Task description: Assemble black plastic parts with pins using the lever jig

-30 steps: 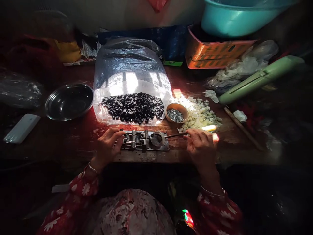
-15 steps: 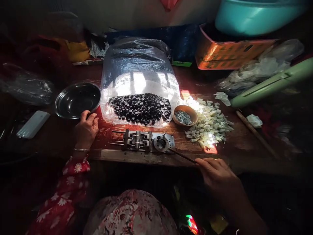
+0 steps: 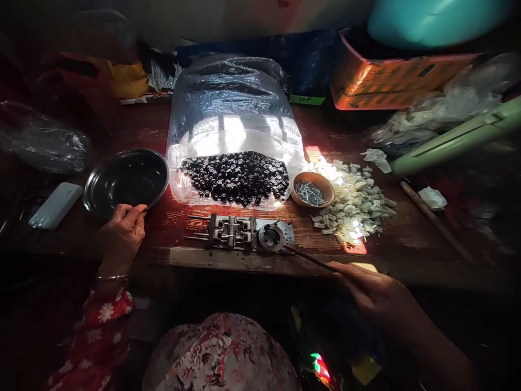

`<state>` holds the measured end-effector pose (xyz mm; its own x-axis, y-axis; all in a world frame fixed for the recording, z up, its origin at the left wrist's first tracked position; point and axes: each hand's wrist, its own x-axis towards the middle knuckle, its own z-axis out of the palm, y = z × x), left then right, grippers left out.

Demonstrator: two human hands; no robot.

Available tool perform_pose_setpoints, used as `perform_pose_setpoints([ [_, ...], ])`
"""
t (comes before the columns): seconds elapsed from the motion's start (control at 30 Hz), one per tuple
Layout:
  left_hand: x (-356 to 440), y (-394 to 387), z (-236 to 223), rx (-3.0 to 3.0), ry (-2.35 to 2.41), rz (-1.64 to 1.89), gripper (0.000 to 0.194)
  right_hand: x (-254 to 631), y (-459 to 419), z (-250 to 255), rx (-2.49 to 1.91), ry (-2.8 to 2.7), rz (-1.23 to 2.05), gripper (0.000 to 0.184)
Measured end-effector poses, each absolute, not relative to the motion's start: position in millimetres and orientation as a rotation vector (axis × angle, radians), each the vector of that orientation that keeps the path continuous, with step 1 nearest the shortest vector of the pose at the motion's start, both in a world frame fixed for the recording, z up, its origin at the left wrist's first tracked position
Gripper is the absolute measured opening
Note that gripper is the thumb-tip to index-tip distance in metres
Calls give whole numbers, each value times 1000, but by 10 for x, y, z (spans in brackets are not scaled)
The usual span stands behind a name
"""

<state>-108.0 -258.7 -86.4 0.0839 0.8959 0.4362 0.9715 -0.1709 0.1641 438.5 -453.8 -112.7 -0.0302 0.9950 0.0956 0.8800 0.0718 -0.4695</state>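
My left hand (image 3: 124, 233) is closed on the near rim of a shiny metal bowl (image 3: 91, 198), which looks slightly tilted and shows nothing inside. My right hand (image 3: 366, 285) grips the end of a thin dark lever (image 3: 309, 258). That lever runs to a round metal ring (image 3: 272, 239) on a small metal jig (image 3: 231, 232) at the table's front edge. Behind the jig, small black round parts (image 3: 240, 176) spill from the mouth of a clear plastic sack (image 3: 232, 103). To their right, a small brown bowl (image 3: 300, 202) holds metal pins or nails (image 3: 309, 193).
Whitish plastic pieces (image 3: 358, 201) are heaped right of the brown bowl. Farther right are a wooden stick (image 3: 435, 220), a green tube (image 3: 451, 138) and crumpled plastic bags. An orange basket (image 3: 402, 84) stands behind. A white box-like object (image 3: 56, 205) lies at left.
My left hand has moved left and toward me, taking the metal bowl's rim and drawing the bowl nearer. My right hand stays on the lever. The view has shifted slightly.
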Motion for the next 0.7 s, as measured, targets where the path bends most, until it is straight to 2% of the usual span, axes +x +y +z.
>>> perform_pose_setpoints([
  [0.13, -904, -2787, -816, -2211, -1776, -778, 31, 4411, -4518, -1030, -1897, -1864, 694, 39],
  [0.3, -240, -2884, -857, -2768, -1408, -902, 39, 4333, -4466, -802, -1872, -1783, 1122, 42],
  [0.4, 77, -2840, -937, -2953, -1360, -891, 43, 4216, -4498, -730, -1815, -1655, 1325, 41],
  [0.57, 191, -2768, -1027, -3039, -1388, -901, 38, 3955, -4677, -783, -1825, -1288, 1419, 49],
  [0.7, 186, -2805, -1111, -2986, -1390, -796, 45, 3722, -4888, -927, -1804, -1088, 1546, 61],
])
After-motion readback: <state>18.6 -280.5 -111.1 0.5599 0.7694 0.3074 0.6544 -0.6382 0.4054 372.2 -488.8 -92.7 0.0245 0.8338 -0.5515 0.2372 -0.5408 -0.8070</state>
